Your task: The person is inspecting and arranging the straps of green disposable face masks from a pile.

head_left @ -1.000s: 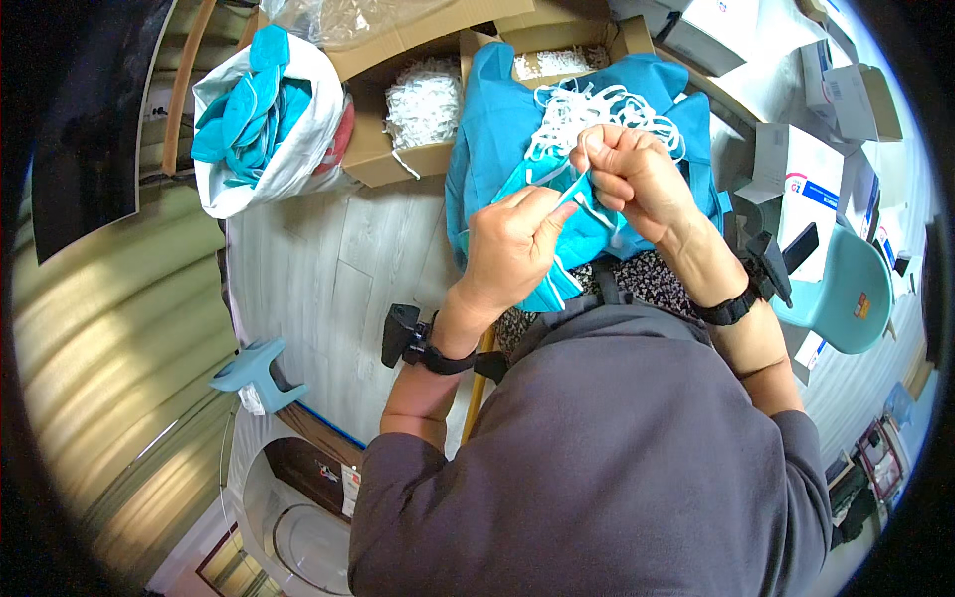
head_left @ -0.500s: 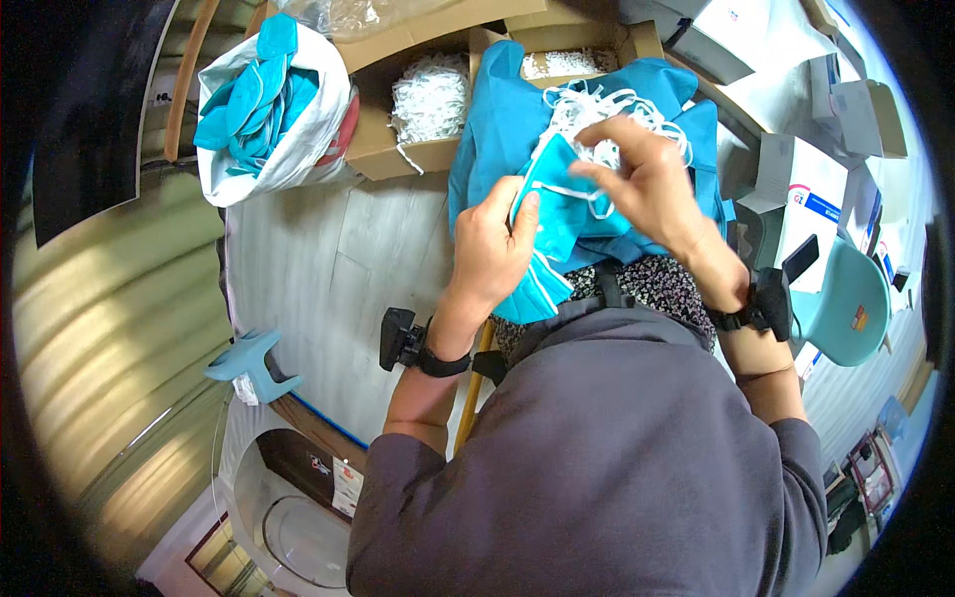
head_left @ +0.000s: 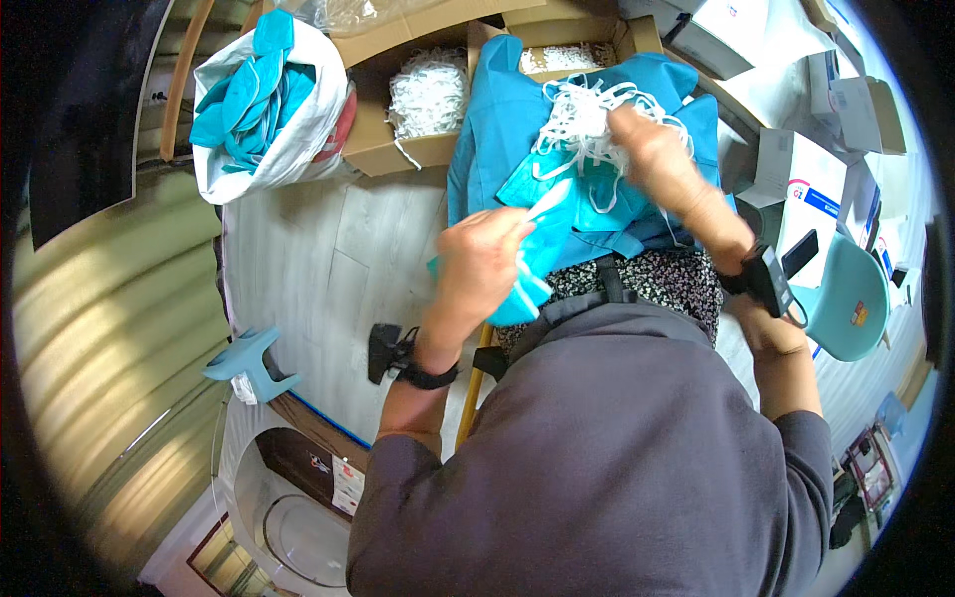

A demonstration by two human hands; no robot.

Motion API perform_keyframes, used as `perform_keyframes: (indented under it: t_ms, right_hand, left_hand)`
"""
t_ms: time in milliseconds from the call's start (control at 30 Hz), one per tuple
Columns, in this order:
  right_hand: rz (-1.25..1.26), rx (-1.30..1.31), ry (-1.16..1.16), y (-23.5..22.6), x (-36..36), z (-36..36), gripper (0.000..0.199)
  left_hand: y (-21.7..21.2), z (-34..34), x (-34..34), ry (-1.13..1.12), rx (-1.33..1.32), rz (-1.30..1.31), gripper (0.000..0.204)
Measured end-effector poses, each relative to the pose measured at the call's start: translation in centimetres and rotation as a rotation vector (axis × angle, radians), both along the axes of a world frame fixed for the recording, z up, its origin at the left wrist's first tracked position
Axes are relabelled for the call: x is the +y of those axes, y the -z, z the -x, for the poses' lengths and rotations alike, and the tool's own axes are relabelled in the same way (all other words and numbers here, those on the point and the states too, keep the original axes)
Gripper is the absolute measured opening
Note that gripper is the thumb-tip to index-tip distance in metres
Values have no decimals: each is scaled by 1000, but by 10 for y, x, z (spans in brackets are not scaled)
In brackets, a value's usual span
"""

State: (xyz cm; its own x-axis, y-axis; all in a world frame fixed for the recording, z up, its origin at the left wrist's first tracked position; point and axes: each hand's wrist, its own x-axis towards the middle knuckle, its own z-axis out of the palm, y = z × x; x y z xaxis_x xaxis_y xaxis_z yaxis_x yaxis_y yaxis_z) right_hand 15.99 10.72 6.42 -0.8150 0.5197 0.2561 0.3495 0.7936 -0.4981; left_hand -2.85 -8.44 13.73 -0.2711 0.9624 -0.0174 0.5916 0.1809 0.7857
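My left hand [head_left: 479,261] is closed around a folded teal fabric piece with white edging [head_left: 519,303], held above my lap. The piece's pleated lower end hangs out below my fingers, and a blurred pale tip sticks out above them. At the pile of thin white straps [head_left: 577,111], my right hand [head_left: 652,149] is smeared by motion, so its fingers do not show clearly. The straps lie tangled on a blue-teal cloth [head_left: 484,139] in front of me. More teal fabric [head_left: 607,204] rests just below the straps, between my hands.
A white sack [head_left: 323,104] at the far left holds several teal pieces. Beside it, a cardboard box [head_left: 388,159] contains white strands; another open box [head_left: 637,40] stands behind the cloth. White cartons [head_left: 796,174] and a teal chair [head_left: 846,298] are at the right.
My left hand has moved slightly left and down with the teal piece. My right hand has moved away from that piece, up and right to the white straps.
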Motion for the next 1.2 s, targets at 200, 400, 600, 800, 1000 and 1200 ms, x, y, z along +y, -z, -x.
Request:
perform_keyframes:
  t_ms: [200, 400, 600, 800, 1000, 1200]
  right_hand:
    - [-109, -176, 202, -24, 41, -20, 34]
    - [137, -45, 17, -22, -26, 48, 15]
    - [148, -149, -70, 26, -51, 64, 8]
    - [335, 220, -223, -7, -59, 27, 15]
    - [342, 234, -147, -14, -76, 24, 16]
    - [409, 364, -31, -34, -78, 31, 12]
  left_hand:
    - [0, 35, -25, -84, -110, 117, 10]
    - [39, 46, 5, -88, -230, 45, 15]
    - [52, 46, 45, -125, -72, 218, 24]
    - [79, 43, 35, 56, -423, 407, 24]
    - [72, 28, 31, 148, -511, 475, 28]
    - [52, 7, 22, -144, -471, 55, 34]
